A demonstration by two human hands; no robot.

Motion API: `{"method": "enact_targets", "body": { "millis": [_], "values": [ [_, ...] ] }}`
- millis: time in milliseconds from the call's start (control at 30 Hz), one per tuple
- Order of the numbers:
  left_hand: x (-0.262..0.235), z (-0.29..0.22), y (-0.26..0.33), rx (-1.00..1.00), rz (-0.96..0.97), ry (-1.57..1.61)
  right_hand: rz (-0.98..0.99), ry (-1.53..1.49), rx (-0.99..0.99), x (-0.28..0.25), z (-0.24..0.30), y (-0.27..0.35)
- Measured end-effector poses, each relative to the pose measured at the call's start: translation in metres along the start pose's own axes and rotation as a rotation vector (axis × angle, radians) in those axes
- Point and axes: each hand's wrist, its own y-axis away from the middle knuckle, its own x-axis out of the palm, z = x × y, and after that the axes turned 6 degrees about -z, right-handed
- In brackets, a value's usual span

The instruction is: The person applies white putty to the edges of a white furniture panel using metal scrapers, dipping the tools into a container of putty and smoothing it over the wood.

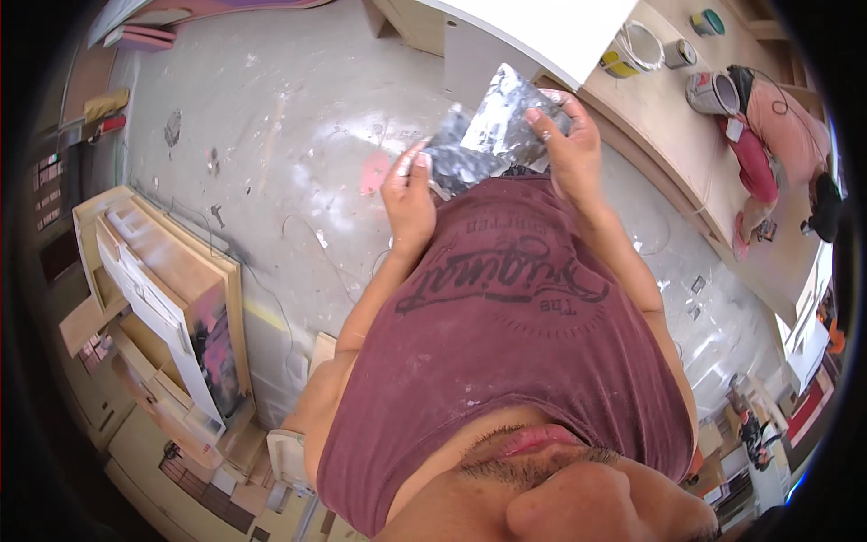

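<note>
Maroon sleeveless shirt [506,334] fills the near field; both bare forearms rise from it toward the floor. Left hand [408,194]: fingers curled together, thumb and fingertips pinching the lower left edge of a crumpled grey-and-silver sheet [483,135], paint-smeared. Right hand [569,149]: fingers pressed together over the sheet's upper right edge, thumb side hidden behind it; the sheet is held just in front of the chest, above the concrete floor [271,135], which is stained with white and pink spatter. To the left, stacked wooden cabinet parts [163,289]; farther right, a plywood board [668,117] carrying paint cans [713,90]; beside them a second person in a pink top [781,126], crouched.
</note>
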Motion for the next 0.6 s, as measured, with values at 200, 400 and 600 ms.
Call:
{"method": "enact_targets", "body": {
  "millis": [200,400,600],
  "values": [
    [-0.043,-0.019,-0.034,0.017,-0.217,0.507,0.077,0.028,0.007,0.015,0.012,-0.015],
    [-0.055,-0.017,-0.056,0.003,-0.211,0.614,0.107,-0.011,0.024,0.022,0.003,-0.024],
    [-0.073,-0.009,-0.076,0.021,-0.183,0.652,0.064,-0.150,0.047,0.033,-0.005,-0.020]
  ]
}}
